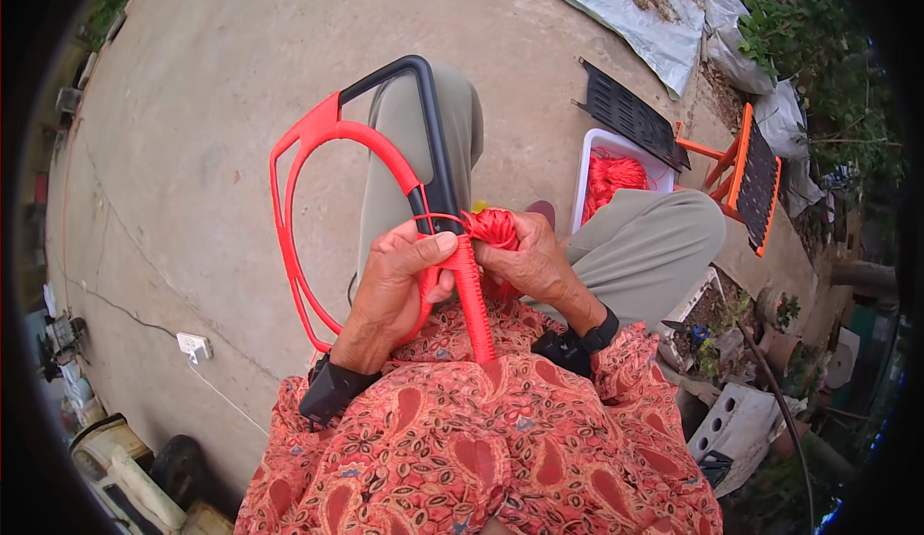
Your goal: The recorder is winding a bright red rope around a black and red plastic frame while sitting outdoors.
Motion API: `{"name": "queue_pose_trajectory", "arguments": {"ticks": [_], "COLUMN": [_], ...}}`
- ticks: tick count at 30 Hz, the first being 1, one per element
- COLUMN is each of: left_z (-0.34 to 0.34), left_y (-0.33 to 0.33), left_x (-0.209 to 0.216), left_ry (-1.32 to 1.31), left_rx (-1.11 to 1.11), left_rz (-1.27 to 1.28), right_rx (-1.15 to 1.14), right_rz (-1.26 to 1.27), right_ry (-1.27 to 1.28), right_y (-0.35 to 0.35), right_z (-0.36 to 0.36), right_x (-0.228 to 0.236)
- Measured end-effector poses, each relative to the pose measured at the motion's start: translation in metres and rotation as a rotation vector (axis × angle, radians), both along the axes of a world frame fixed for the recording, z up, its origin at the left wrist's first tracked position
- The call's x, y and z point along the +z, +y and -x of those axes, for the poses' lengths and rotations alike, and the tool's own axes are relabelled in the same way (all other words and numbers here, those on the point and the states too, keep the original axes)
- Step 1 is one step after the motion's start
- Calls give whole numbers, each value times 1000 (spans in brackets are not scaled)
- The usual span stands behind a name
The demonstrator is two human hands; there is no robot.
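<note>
Across my lap lies a bent tubular frame (435, 121), part bare black and part wrapped tightly in red cord, with a curved red loop at its left. My left hand (397, 275) is closed around the wrapped tube, its thumb pressed on top where red meets black. In my right hand (541, 264) is a bundle of red cord (494, 228), held just right of the tube. One strand of that cord crosses the black tube above my left thumb. My right fingertips are partly hidden behind the bundle and the tube.
Beyond my right knee stands a white bin (585, 171) with more red cord (614, 177). A black slotted panel (630, 107) rests at its edge, near an orange-framed folding stool (754, 179). A white power strip (194, 346) lies on the concrete at left; a perforated block (736, 429) sits lower right.
</note>
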State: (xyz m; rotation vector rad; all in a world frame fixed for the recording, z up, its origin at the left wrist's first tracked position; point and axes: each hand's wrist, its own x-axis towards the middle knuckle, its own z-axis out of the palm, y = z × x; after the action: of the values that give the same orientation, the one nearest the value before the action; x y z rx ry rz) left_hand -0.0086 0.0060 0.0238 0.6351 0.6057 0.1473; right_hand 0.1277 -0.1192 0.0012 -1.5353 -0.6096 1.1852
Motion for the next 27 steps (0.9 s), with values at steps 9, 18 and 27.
{"name": "queue_pose_trajectory", "arguments": {"ticks": [9,18,27], "left_z": [1,-1,0], "left_y": [1,3,1], "left_x": [-1,-2,-4], "left_ry": [0,-36,1], "left_rx": [10,-16,20], "left_rz": [8,19,-9], "right_rx": [-325,-20,-420], "right_rz": [-49,-76,-165], "right_ry": [77,215,348], "right_y": [-57,5,-43], "right_z": [-51,-9,-49], "right_x": [1,4,12]}}
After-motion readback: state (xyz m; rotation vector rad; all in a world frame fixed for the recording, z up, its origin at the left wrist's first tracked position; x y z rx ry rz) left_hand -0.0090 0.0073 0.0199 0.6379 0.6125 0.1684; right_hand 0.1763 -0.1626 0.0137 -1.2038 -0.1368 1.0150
